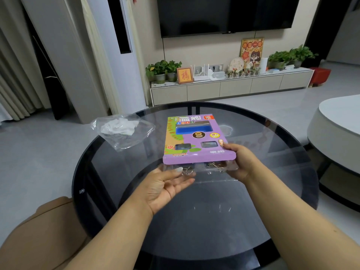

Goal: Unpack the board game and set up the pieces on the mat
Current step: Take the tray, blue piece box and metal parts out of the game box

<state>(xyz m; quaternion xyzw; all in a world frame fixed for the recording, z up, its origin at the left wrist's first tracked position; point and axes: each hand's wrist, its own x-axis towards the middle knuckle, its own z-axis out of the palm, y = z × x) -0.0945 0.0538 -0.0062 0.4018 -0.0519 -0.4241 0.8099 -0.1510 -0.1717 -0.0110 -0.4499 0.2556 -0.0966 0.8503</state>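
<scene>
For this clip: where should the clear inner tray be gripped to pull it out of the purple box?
Probably the clear tray's exposed near edge, approached from the person's side. It already juts from the purple box's open near end, by the left hand, while the right hand grips the box's right corner.

bare glass table (194, 221) nearside, crumpled plastic bag (122, 131) far-left, purple box (194, 141) mid-table

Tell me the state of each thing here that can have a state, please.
Game box: held above the glass table, clear inner tray partly slid out.
Right hand: grips the box corner.
Left hand: open, fingers under the tray.
Plastic bag: crumpled, on the table edge.
Television: off.
</scene>
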